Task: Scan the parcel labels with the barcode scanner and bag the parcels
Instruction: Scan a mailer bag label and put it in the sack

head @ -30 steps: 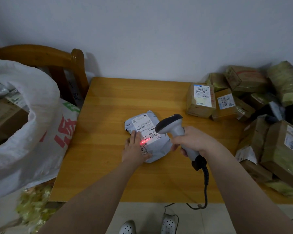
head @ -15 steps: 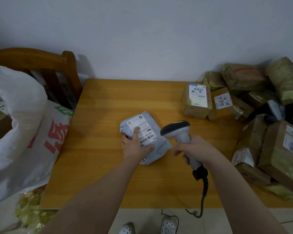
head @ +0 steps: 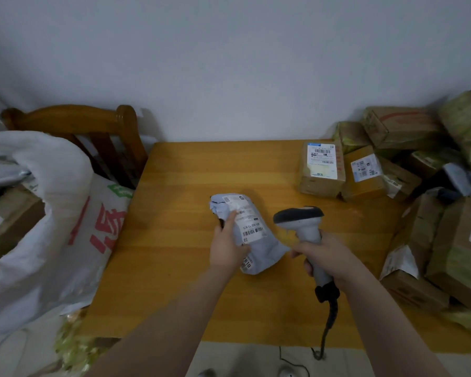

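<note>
My left hand (head: pixel 227 244) grips the grey parcel (head: pixel 252 235) at frame centre; my right hand (head: pixel 325 254) fingers wrap the scanner (head: pixel 303 224) handle.

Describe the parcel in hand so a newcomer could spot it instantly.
Start at the wooden table, between the white sack on the left and the cardboard boxes on the right. Near its middle, the left hand grips a grey plastic mailer, beside the scanner. Unlike those boxes, it is soft, crumpled and grey.
</note>
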